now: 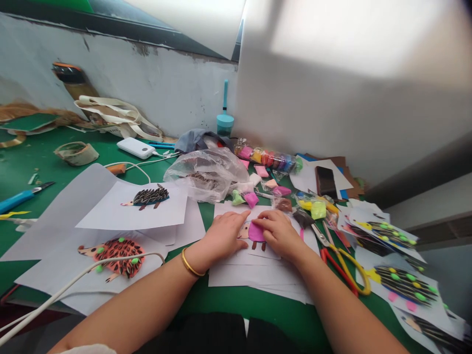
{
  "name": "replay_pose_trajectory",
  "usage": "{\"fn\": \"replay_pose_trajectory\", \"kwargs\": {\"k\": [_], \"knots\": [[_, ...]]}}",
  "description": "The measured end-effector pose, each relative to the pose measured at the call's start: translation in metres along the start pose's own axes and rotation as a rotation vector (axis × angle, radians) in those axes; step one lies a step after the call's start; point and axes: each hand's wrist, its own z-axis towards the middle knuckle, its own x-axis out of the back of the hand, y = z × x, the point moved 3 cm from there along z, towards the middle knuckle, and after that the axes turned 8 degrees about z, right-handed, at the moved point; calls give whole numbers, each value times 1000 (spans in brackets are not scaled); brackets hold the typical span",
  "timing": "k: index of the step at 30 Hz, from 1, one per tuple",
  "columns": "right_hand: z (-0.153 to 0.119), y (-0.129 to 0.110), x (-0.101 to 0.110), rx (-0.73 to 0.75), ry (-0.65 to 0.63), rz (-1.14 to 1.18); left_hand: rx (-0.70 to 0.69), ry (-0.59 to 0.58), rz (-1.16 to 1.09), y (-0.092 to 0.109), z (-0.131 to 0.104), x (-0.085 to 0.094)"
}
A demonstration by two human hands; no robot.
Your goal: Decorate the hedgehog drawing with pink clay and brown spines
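Observation:
A hedgehog figure [257, 233] with a magenta clay body, a pale face and brown feet lies on white paper [236, 275] in front of me. My left hand [225, 235] rests on the paper at the figure's face side, thumb and fingers apart, holding nothing. On the other side, my right hand [277, 233] touches the magenta clay with its fingertips, the fingers spread over its upper right edge. Part of the clay body is hidden under the right hand.
Finished hedgehog pictures lie at left [121, 258] and right [401, 282]. Behind my hands are a plastic bag of seeds [206, 174], clay packets [251, 199] and a phone [326, 182]. Scissors [341, 258] lie beside my right arm; a white cable [92, 268] crosses the left papers.

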Motion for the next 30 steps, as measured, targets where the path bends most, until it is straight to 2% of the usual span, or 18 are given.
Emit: {"fn": "replay_pose_trajectory", "kwargs": {"k": [8, 24, 30], "knots": [[-3, 4, 1, 40, 64, -16, 3, -1, -15, 0, 0, 1], [2, -2, -2, 58, 26, -26, 24, 5, -19, -2, 2, 2], [4, 2, 1, 42, 81, 43, 11, 14, -16, -3, 3, 0]]}}
